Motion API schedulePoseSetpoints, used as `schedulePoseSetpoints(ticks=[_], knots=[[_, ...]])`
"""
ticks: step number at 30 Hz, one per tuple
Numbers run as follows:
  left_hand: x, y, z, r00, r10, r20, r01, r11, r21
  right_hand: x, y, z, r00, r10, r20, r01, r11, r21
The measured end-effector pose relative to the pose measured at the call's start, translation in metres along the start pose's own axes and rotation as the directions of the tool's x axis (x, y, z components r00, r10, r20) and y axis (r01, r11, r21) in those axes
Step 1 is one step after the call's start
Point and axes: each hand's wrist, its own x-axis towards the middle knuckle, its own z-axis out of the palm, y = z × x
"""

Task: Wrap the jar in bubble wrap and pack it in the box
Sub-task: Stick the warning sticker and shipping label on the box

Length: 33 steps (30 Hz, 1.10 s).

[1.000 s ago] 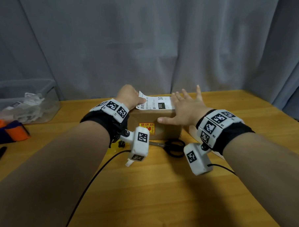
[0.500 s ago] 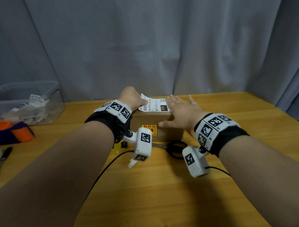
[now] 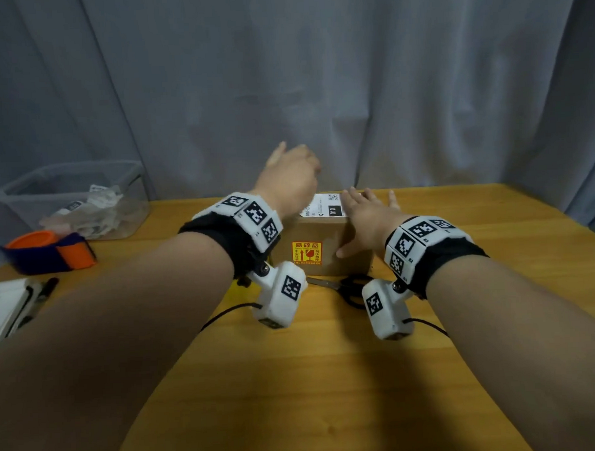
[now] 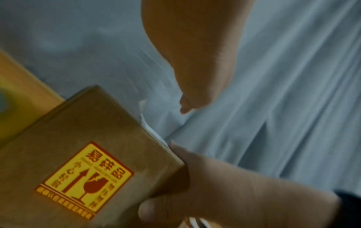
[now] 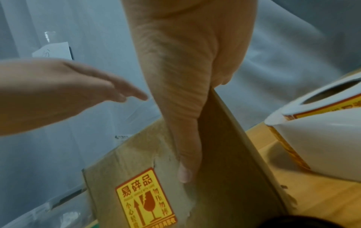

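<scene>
Nearest me, scissors (image 3: 351, 286) lie on the desk (image 3: 330, 377) just before the closed cardboard box (image 3: 331, 247). My right hand (image 3: 367, 219) lies flat on its top, thumb on the front, fingers straight. My left hand (image 3: 292, 181) hovers above, relaxed and empty. I should press the shipping label (image 3: 326, 207) smooth from the middle outward. I can't see the jar.

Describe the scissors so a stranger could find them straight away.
Start at the wooden table and find the brown cardboard box at its middle. The scissors lie flat on the table just in front of it, near the viewer. They alone have black loop handles and metal blades.
</scene>
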Motion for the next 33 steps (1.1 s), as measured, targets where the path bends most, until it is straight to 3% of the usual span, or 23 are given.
schedulePoseSetpoints(ticks=[2, 4, 6, 10, 14, 21, 26, 30, 33], knots=[[-0.003, 0.022, 0.004, 0.96, 0.14, 0.244, -0.189, 0.963, 0.193, -0.002, 0.001, 0.0, 1.0, 0.003, 0.001, -0.003, 0.999, 0.033], [-0.005, 0.031, 0.013, 0.892, 0.098, 0.441, -0.234, 0.935, 0.266, -0.004, 0.002, 0.0, 1.0, -0.004, 0.003, 0.004, 0.998, 0.07], [-0.006, 0.03, 0.021, 0.848, 0.028, 0.529, -0.214, 0.932, 0.293, -0.005, 0.003, 0.001, 1.0, -0.009, 0.007, 0.008, 0.997, 0.074], [-0.009, 0.026, 0.033, 0.861, 0.042, 0.508, -0.239, 0.913, 0.331, -0.002, 0.003, 0.004, 1.0, -0.009, 0.002, 0.009, 0.998, 0.068], [-0.013, 0.021, 0.04, 0.886, 0.033, 0.463, -0.177, 0.946, 0.271, 0.001, 0.003, 0.004, 1.0, 0.005, 0.011, -0.005, 1.0, 0.023], [-0.031, -0.018, 0.037, 0.894, -0.059, 0.444, -0.052, 0.971, 0.232, 0.001, 0.002, 0.005, 0.999, 0.032, -0.027, -0.032, 0.999, -0.015], [-0.025, -0.013, 0.033, 0.892, -0.172, 0.418, 0.023, 0.94, 0.339, -0.006, -0.003, -0.003, 0.997, 0.081, -0.018, -0.082, 0.992, -0.099], [-0.016, -0.008, 0.045, 0.919, 0.036, 0.392, -0.099, 0.985, 0.14, -0.004, -0.013, -0.003, 0.988, -0.139, -0.062, 0.128, 0.979, -0.156], [-0.011, -0.007, 0.046, 0.908, 0.025, 0.419, -0.049, 0.998, 0.046, 0.001, -0.013, -0.003, 0.993, -0.113, -0.042, 0.11, 0.991, -0.076]])
